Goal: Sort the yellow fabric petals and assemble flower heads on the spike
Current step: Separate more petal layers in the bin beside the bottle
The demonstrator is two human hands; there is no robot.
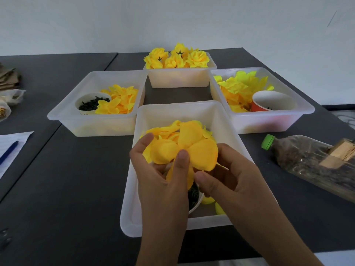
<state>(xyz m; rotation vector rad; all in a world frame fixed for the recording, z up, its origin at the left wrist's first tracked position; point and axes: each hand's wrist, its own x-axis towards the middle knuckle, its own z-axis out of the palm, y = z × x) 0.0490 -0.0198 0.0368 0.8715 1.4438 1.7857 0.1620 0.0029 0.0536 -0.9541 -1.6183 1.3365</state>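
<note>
The yellow petal layer [184, 148] is held just above the near tray [226, 131], its lobes fanned flat around a centre. It looks featherlight, limp and easily creased, so the centre is probably the best place to hold it. The left hand [163, 169] pinches that centre with its thumb, and the right hand [224, 175] pinches a lobe's lower edge. Finished flower heads [176, 57] fill the tray beyond.

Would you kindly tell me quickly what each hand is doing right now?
Left hand: holding the orange-yellow fabric petal piece, thumb pressed on its centre.
Right hand: pinching the same petal piece from below its right lobe.
</note>
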